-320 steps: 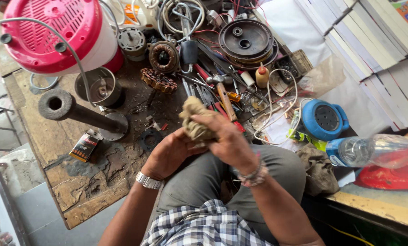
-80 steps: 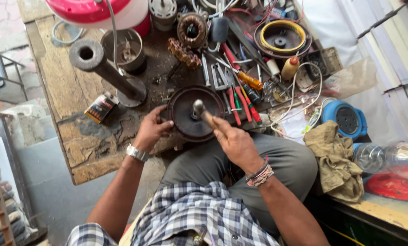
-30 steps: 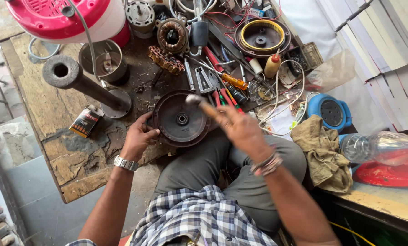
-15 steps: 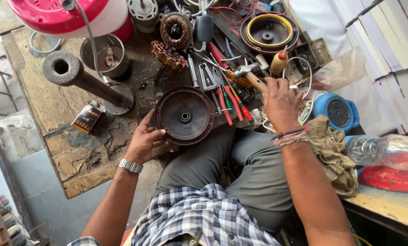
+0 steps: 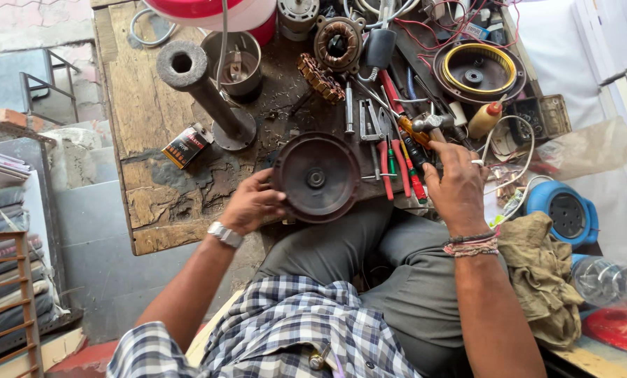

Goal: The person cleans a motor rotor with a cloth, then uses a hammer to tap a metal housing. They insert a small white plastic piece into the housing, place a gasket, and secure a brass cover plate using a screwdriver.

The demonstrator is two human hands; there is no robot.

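The left hand (image 5: 252, 203) grips the rim of a dark round motor cover (image 5: 316, 178), fingers curled on its left edge; the cover stands tilted at the near edge of the wooden tabletop (image 5: 145, 119), above the person's grey-trousered lap; the right hand (image 5: 456, 183) lies on a crowded row of tools, its fingers bent down around the wooden handle of a hammer (image 5: 425, 127), though how firmly it is closed cannot be told because the palm side is hidden; red-handled pliers (image 5: 397, 157) and screwdrivers (image 5: 417, 180) lie just beside it, touching one another; open room on the tabletop is found mostly to the left, where worn bare wood runs to the left edge around a small printed box (image 5: 187, 145) and a grey metal pipe stand (image 5: 200, 94); the far side is packed with a copper-wound stator (image 5: 338, 43), a steel can (image 5: 233, 61), a round part with a yellow ring (image 5: 479, 71) and a small oil bottle (image 5: 484, 119); a red and white appliance (image 5: 215, 10) is cut off by the top edge; to the right, off the tabletop, an olive rag (image 5: 539, 273) lies beside a blue round casing (image 5: 564, 213), and a clear plastic bottle (image 5: 608, 278) is cut by the right edge; tangled wires near the top right are hard to sort out.
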